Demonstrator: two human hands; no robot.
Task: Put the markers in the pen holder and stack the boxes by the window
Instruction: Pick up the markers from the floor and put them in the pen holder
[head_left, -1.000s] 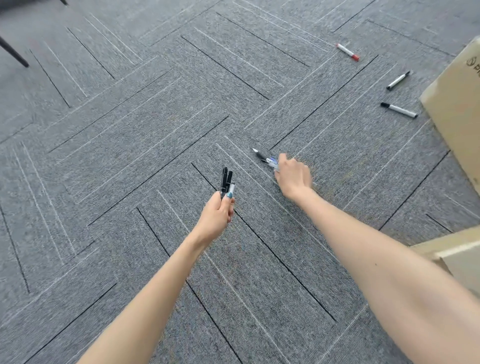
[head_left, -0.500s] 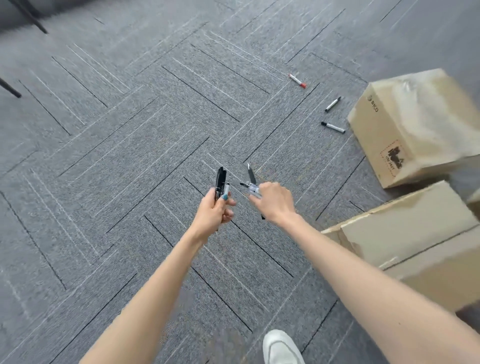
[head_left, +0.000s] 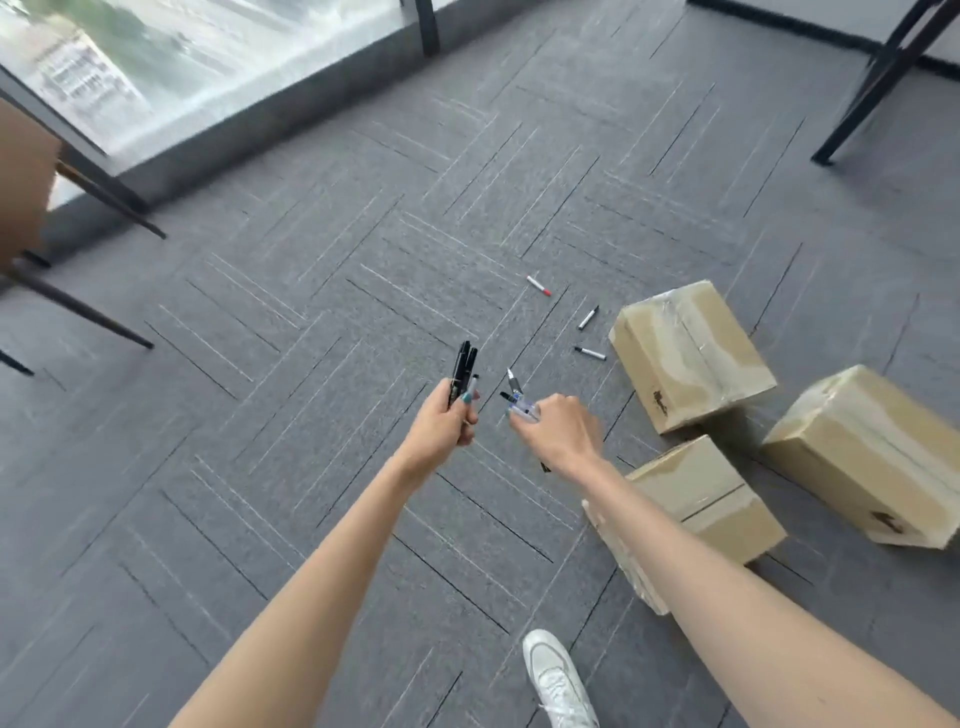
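The left hand (head_left: 445, 422) curls its fingers round a bundle of black markers (head_left: 464, 366) standing above the fist. The right hand (head_left: 558, 434) clamps more markers (head_left: 515, 391), tips poking forward. Beyond, three loose markers (head_left: 589, 317) lie on the carpet (head_left: 311, 322) beside the boxes (head_left: 685, 353).

Both bare arms reach forward and down, drawing close together at the hands. The left hand (head_left: 441, 423) is upright, thumb side up, its fingers curled round a bunch of black markers (head_left: 464, 366) that stick up above the fist. The right hand (head_left: 558, 434) hangs just right of it, not touching, back of the hand up and wrist slightly bent. Its fingers pinch a second bunch (head_left: 516, 397) whose tips jut toward the left hand.
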